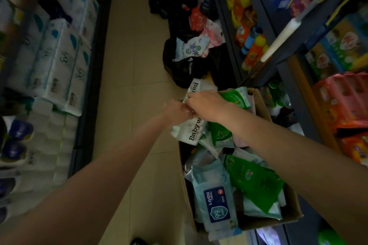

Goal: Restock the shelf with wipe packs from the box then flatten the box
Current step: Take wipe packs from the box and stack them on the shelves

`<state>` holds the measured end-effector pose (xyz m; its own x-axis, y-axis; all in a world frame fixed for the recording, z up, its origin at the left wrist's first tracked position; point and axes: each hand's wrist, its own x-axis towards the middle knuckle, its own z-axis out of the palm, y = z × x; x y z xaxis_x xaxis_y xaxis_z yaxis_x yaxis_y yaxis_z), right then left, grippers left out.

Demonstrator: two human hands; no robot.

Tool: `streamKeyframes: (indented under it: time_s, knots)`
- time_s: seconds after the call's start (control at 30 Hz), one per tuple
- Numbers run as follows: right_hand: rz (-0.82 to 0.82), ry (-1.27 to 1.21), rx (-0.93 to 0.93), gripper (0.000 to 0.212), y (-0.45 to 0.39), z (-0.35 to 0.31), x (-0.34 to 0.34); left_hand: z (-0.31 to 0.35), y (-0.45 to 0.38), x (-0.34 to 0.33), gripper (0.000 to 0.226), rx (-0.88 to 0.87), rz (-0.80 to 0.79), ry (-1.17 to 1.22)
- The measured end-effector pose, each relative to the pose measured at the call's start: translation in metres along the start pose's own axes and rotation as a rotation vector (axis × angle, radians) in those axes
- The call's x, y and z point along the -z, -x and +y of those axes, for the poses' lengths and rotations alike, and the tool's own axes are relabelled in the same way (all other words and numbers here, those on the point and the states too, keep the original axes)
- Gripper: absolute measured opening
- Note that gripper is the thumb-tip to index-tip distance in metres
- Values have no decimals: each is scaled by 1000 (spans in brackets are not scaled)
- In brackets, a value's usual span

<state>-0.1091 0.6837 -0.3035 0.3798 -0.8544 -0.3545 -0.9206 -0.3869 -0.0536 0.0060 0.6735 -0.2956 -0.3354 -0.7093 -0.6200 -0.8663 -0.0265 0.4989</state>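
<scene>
Two bare arms reach out over a cardboard box (256, 223) full of wipe packs. Closest in it lies a blue pack (216, 205) that says "LIYOU" and "99". Green packs (256, 181) lie beside it. At the far end of the box, both hands hold white packs. The left hand (178, 110) grips a white pack (192, 130) that says "Baby w". The right hand (203, 102) pinches another white pack (194, 87) that says "Ba". On the floor past the box, a black bag (179, 69) holds more packs. Shelves (286, 49) of goods stand to the right.
</scene>
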Motion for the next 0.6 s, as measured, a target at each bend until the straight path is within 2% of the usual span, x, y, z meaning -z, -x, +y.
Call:
streamKeyframes:
  time_s: [0.13,0.23,0.27,0.33,0.4,0.47,0.6]
  knots:
    - [54,-116,-98,12,10,-7,71,20,36,56,40,-161,94,-24]
    - [156,-243,-138,29,15,-27,145,25,76,121,16,-254,134,57]
    - [197,-291,-144,32,15,-38,169,20,93,144,16,-268,165,65]
    - [272,-366,-146,31,11,-65,214,0,130,186,44,-274,254,110]
    - [328,-378,-136,24,6,-101,255,-31,167,222,67,-246,332,51]
    - [390,-372,-113,22,2,-141,291,-62,204,250,78,-211,397,-63]
    - [563,-445,-51,29,-3,-223,359,-110,278,300,99,-310,648,-128]
